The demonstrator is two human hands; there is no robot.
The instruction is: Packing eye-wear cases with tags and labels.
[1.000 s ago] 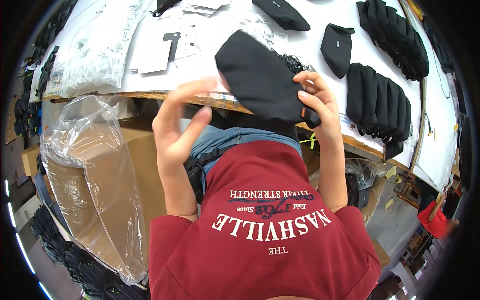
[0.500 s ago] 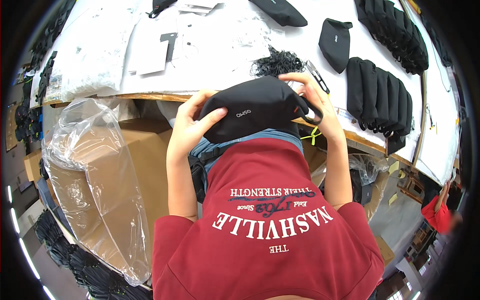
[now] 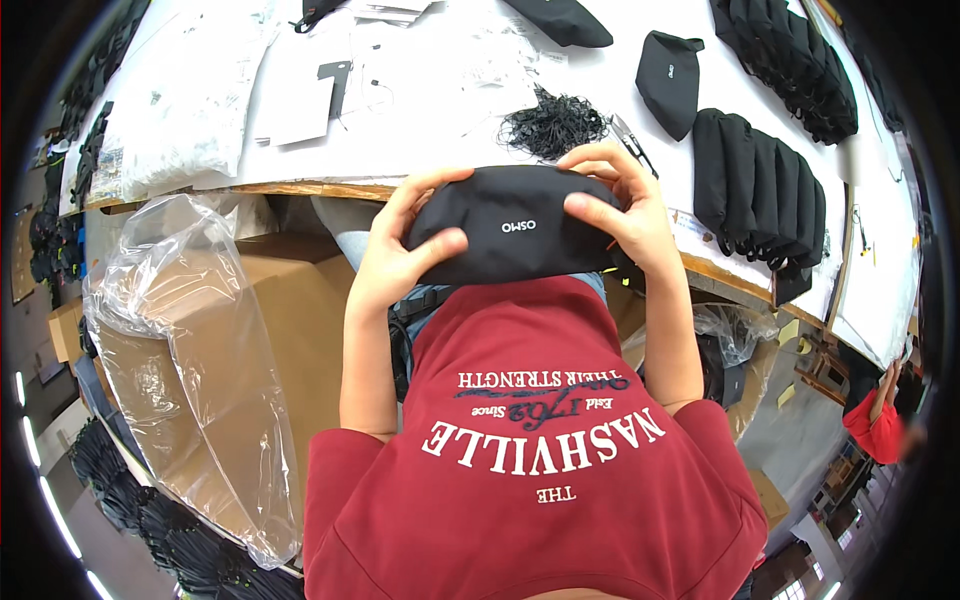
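Note:
A black fabric pouch [image 3: 510, 235] with small white print lies flat between both my hands, held over my lap just in front of the table edge. My left hand [image 3: 400, 255] grips its left end, thumb on top. At the pouch's right end my right hand [image 3: 620, 205] is wrapped around it, fingers curled over the top edge. A heap of thin black cords [image 3: 553, 125] lies on the white table [image 3: 420, 140] just beyond the pouch.
A row of black pouches [image 3: 760, 190] stands at the right of the table, more [image 3: 790, 60] behind, one loose pouch [image 3: 668, 80] between. White papers and clear bags [image 3: 190, 110] cover the left. A cardboard box lined with clear plastic [image 3: 190, 360] stands at my left.
The pouch was raised on end over the table with only my right hand on it; it has come down toward my lap, turned level, and both hands now grip its ends.

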